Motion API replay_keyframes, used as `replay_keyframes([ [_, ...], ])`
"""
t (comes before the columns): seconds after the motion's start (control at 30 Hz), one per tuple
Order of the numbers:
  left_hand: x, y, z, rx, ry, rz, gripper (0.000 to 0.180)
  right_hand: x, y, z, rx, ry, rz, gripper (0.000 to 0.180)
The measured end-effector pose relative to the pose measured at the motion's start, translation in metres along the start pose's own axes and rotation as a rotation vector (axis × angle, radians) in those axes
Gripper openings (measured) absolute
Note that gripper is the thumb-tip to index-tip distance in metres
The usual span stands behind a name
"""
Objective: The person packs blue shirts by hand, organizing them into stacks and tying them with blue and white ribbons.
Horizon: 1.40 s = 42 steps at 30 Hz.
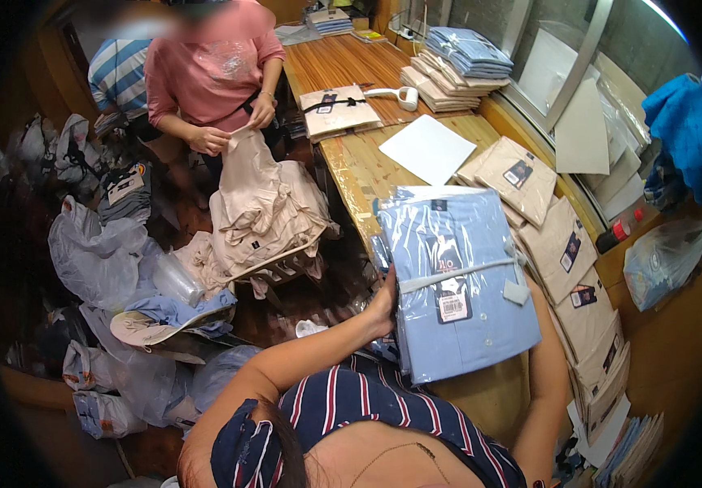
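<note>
In the centre of the frame, slightly to the right, a bundle of light blue folded shirts in clear plastic bags, tied across with a white band (457,281), is held up on edge above the near end of the long wooden table (351,163). The left hand (383,305) presses flat against the bundle's left side, fingers hidden behind the plastic. The right hand is out of sight behind the bundle; only its forearm rises along the right edge, so whether it grips wide or narrow cannot be told.

To the right of the bundle, a row of beige folded shirts in clear bags (566,244) runs along the table toward the lower right. A plain white sheet of card (426,148) lies on the table just above the bundle. Farther up, a stack of pale blue and white packed shirts (458,69) sits at the upper middle right, with a white tape dispenser (404,98) beside it.

At the upper left another person in a pink top (208,65) handles a heap of loose beige shirts (261,207). Clear plastic bags (94,252) crowd the floor at left
</note>
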<state>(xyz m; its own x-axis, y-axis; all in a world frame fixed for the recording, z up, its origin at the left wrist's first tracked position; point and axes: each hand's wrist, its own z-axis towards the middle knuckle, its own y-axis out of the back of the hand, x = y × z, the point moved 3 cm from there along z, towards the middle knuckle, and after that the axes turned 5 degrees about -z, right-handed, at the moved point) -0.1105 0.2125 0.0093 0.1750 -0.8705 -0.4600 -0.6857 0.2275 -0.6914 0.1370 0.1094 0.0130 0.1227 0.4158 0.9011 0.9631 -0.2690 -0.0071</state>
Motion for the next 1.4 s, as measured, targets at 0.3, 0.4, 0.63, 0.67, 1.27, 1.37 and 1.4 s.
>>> replay_keyframes([
  [0.3, -0.005, 0.021, 0.023, 0.26, 0.13, -0.087, 0.057, -0.014, -0.02, -0.046, -0.16, 0.03, 0.144, 0.072],
  [0.4, -0.005, 0.038, 0.031, 0.332, 0.075, -0.05, 0.056, -0.013, -0.031, -0.042, -0.155, 0.053, 0.167, 0.072],
  [0.63, -0.027, 0.012, 0.005, 0.239, 0.136, 0.001, 0.061, -0.021, -0.036, -0.057, -0.181, 0.144, 0.256, 0.072],
  [0.67, -0.029, 0.014, 0.006, 0.25, 0.134, 0.001, 0.063, -0.022, -0.033, -0.059, -0.173, 0.159, 0.296, 0.072],
  [1.27, -0.015, 0.014, -0.02, 0.121, 0.013, 0.22, 0.086, -0.043, -0.068, -0.097, -0.563, 0.157, 0.563, 0.043],
  [1.37, -0.013, 0.022, -0.009, 0.155, 0.015, 0.249, 0.082, -0.041, -0.067, -0.099, -0.587, 0.22, 0.47, 0.047],
  [1.4, -0.011, 0.031, -0.001, 0.179, 0.019, 0.271, 0.077, -0.038, -0.068, -0.098, -0.608, 0.23, 0.428, 0.049],
])
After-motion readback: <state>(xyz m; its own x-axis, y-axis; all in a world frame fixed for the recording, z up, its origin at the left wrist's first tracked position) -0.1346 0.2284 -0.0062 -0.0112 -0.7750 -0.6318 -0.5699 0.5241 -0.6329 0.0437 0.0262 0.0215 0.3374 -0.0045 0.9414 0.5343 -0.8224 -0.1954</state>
